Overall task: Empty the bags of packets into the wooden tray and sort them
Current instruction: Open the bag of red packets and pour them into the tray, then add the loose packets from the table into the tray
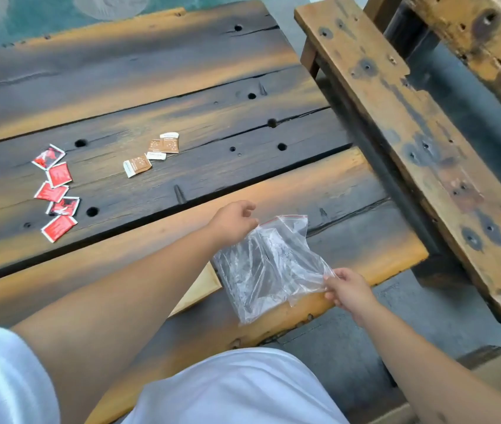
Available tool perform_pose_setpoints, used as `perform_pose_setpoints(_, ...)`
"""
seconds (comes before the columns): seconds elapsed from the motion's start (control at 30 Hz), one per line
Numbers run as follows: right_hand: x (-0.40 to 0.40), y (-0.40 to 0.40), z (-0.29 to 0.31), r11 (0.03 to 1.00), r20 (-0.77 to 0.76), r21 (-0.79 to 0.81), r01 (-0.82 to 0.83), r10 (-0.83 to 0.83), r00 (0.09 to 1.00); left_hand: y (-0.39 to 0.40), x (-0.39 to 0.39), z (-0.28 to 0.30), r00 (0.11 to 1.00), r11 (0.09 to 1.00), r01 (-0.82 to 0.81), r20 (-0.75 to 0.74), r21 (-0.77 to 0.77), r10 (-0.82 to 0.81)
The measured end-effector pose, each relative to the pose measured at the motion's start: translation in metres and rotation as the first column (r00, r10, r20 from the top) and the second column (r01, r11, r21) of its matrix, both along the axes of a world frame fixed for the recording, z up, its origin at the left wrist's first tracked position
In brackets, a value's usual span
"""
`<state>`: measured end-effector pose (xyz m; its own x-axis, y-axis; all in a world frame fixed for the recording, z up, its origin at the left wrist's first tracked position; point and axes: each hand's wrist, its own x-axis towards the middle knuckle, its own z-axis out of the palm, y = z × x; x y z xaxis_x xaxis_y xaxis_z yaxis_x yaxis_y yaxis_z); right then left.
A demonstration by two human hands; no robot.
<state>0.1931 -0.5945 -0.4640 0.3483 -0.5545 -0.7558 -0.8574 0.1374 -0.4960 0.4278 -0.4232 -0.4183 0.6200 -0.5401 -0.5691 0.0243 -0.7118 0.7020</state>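
**Handling the emptied zip bag at the table edge**

Both hands are holding 1 clear plastic zip bag (269, 264) above the near edge of the dark plank table (151, 87). The left hand (233, 223) is pinching the bag near its red-striped mouth, fingers closed on the film. The right hand (348, 290) is pinching the opposite lower corner, also closed on the film. The bag is appearing empty, though creases and glare are making this hard to confirm.

The packets are lying on the table well away from the bag. 5 red packets (56, 192) are forming a loose column at the left, some touching or overlapping. About 4 brown-and-white packets (153, 154) are clustering near the middle, well apart from the red group. A pale wooden piece (200, 286), possibly part of the tray, is showing just beside the bag under the left forearm; what it is cannot be told for certain.

Procedure advice, as a judgement:

1. Keep the mouth end lower than the pinched corner and shake lightly, so that any clinging packet is dropping out.
2. Check through the film before setting the bag aside.
3. Place the bag clear of both packet groups, so that the groups are staying separate by colour.
4. The packets are sitting on the table, not in a tray, so moving them is likely remaining.

Labels: printing is visible on both packet types, but no brand or word is legible. The bag is carrying no readable writing.
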Motion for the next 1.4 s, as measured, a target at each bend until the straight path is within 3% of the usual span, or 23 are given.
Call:
perform_pose_setpoints(0.07,0.009,-0.003,0.003,0.946,-0.215,-0.192,-0.260,0.218,0.952,0.018,0.005,-0.001,1.000,1.000,-0.023,0.000,-0.003,0.023)
perform_pose_setpoints(0.13,0.021,-0.006,0.010,0.762,-0.452,-0.314,-0.567,0.405,0.795,0.038,0.011,0.000,0.998,0.999,-0.055,0.018,0.001,0.055)
perform_pose_setpoints(0.17,0.030,-0.005,0.014,0.681,-0.500,-0.344,-0.646,0.450,0.740,0.048,0.015,0.001,0.997,0.997,-0.075,0.023,-0.003,0.075)
perform_pose_setpoints(0.33,0.107,0.022,0.032,0.441,-0.464,-0.502,-0.744,0.589,0.662,0.100,0.038,0.011,0.980,0.986,-0.166,0.111,0.008,0.164)
perform_pose_setpoints(0.47,0.185,0.080,0.039,0.235,-0.383,-0.543,-0.806,0.785,0.487,0.146,0.063,0.014,0.956,0.969,-0.246,0.171,0.032,0.237)
perform_pose_setpoints(0.67,0.285,0.157,0.039,0.117,-0.295,-0.503,-0.857,0.908,0.297,0.196,0.111,0.005,0.945,0.951,-0.294,0.178,0.097,0.274)
perform_pose_setpoints(1.0,0.399,0.180,0.000,0.076,-0.320,-0.417,-0.906,0.920,0.224,0.188,0.196,-0.039,0.965,0.982,-0.135,0.244,0.129,0.100)
perform_pose_setpoints(1.1,0.431,0.175,-0.021,0.233,-0.244,-0.441,-0.867,0.898,0.366,0.181,0.215,-0.063,0.940,0.969,-0.070,0.341,0.236,-0.015)
perform_pose_setpoints(1.17,0.452,0.171,-0.036,0.420,-0.129,-0.489,-0.765,0.832,0.540,0.181,0.219,-0.081,0.860,0.934,-0.015,0.480,0.358,-0.170)
perform_pose_setpoints(1.23,0.469,0.167,-0.047,0.531,-0.043,-0.540,-0.653,0.757,0.652,0.185,0.216,-0.099,0.756,0.894,0.056,0.566,0.445,-0.329)
perform_pose_setpoints(1.33,0.483,0.167,-0.054,0.585,0.041,-0.546,-0.600,0.734,0.678,0.197,0.211,-0.120,0.663,0.896,0.066,0.652,0.439,-0.369)
perform_pose_setpoints(1.4,0.487,0.169,-0.059,0.551,0.060,-0.565,-0.614,0.770,0.636,0.202,0.211,-0.125,0.652,0.912,0.070,0.673,0.405,-0.349)
